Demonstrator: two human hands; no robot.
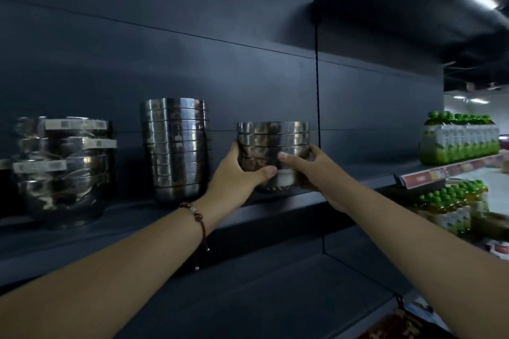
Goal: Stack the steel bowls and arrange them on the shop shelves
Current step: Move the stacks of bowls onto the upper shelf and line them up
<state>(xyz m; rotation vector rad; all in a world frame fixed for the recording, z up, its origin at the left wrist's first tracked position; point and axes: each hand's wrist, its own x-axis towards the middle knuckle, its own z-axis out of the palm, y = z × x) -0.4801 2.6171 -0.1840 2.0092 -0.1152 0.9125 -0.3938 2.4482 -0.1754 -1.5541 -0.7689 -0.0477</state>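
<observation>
Three stacks of steel bowls on the dark shelf (275,201). The left stack (64,170) is the widest, about five bowls by the rims, though reflections blur the count, and three white label strips (75,124) show on it. The middle stack (176,147) is the tallest, roughly ten rims showing. The right stack (272,155) is the shortest: four rims visible above the fingers, the lower ones hidden. Two hands are on that stack, the left hand (237,173) and the right hand (308,170), and there is one beaded bracelet (197,215) on the left wrist. Far right, two shelf levels of green-capped bottles (460,137), too many and too blurred to count.
</observation>
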